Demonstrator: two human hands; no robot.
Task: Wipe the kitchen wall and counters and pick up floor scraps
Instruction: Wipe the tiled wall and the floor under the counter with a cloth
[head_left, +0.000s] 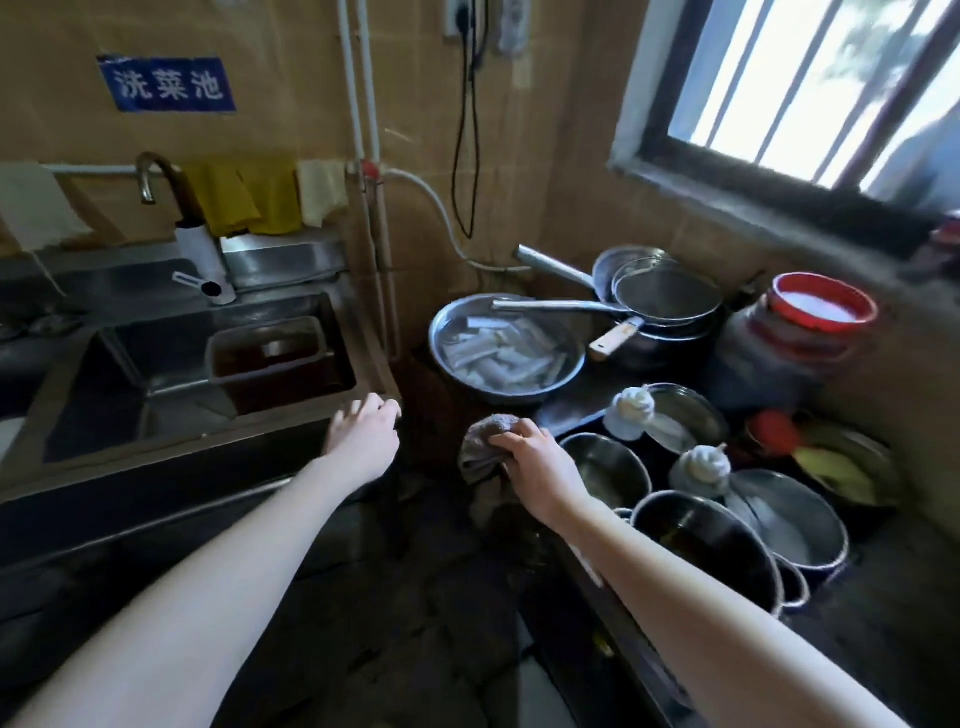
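My right hand (537, 462) grips a crumpled grey-brown rag (483, 444), held in the air at the near left corner of the dark counter (883, 587) on the right. My left hand (363, 428) rests with fingers spread on the front right corner of the steel sink unit (171, 457). The tan tiled wall (561, 171) rises behind both. The dark wet floor (415, 597) lies between sink and counter; scraps on it are too dim to make out.
The counter is crowded with steel pots (701, 540), a basin of cut white pieces (506, 348), strainers (665, 296), a red-lidded jar (800, 332) and tied bags (631, 413). A tub (270, 353) sits in the sink. Yellow cloths (244, 200) hang on the wall pipe. A barred window (810, 88) is upper right.
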